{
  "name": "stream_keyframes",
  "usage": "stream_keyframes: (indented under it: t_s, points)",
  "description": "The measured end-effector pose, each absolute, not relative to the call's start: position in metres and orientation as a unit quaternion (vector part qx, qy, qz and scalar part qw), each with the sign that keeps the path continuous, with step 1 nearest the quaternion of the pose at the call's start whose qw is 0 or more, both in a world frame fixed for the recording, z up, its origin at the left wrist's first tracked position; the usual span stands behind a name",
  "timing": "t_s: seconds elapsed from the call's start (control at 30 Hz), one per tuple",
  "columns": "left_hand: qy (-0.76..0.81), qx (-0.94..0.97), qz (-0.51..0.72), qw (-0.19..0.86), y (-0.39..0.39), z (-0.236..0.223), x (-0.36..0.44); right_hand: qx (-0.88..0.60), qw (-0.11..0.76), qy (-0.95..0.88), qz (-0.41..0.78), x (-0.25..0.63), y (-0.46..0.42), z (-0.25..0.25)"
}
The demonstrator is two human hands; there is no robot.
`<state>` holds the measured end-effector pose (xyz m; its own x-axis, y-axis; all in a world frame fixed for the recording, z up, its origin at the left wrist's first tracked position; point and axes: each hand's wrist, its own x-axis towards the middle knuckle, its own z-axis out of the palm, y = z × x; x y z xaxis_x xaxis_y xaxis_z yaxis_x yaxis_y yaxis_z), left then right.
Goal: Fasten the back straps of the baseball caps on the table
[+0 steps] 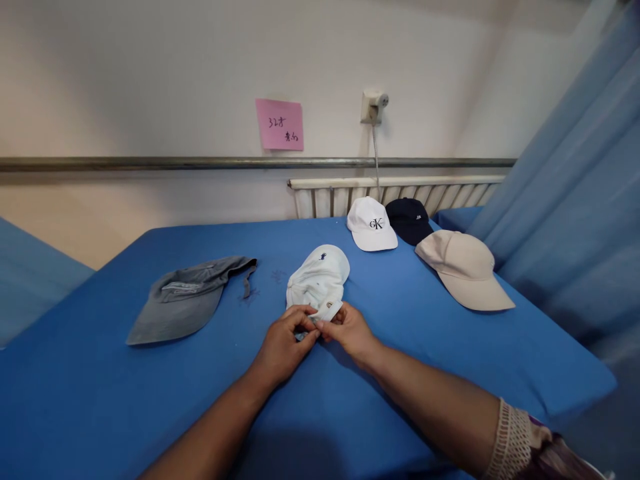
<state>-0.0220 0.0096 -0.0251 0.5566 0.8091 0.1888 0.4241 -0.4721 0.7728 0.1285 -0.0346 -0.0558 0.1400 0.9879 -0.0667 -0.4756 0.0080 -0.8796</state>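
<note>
Head view: a pale mint-white cloth baseball cap [320,283] with a small dark emblem lies near the middle of a bed-like surface covered in smooth blue cloth [150,413], its rounded end pointing away from the person and its near edge between both hands; the left hand [287,337] has its thumb and fingers drawn together, pinching that near edge; the right hand [347,330] grips the same edge from the other side, thumb and bent index finger closed on it, the fingertips of the two hands almost meeting; exactly what part lies under the fingertips is hidden.

To the left, well apart from the hands, rests a dark grey cloth cap [187,297], brim towards the lower left, a loose strap at its far end; to the right, a plain beige cap [463,263] sits with its brim pointing right and towards the person; behind it are a white cap with black lettering [367,217] and a dark navy cap [407,220], the two side by side; on the wall above hangs a square pink paper note with handwriting [280,137].
</note>
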Motion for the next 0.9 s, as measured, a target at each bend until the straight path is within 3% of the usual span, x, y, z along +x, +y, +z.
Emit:
stream_keyframes:
  t_s: [0.37,0.73,0.9]
  points:
    - [0.362,0.828,0.279,0.325,0.007,-0.023,-0.021,-0.431,0.633,-0.298,0.570,0.129,-0.036,-0.057]
    - [0.320,0.900,0.234,0.181,0.007,-0.017,-0.024,-0.412,0.596,-0.355,0.591,0.139,-0.034,-0.059]
    - [0.374,0.874,0.253,0.180,0.014,-0.015,-0.028,-0.479,0.609,-0.392,0.496,0.143,-0.030,-0.068]
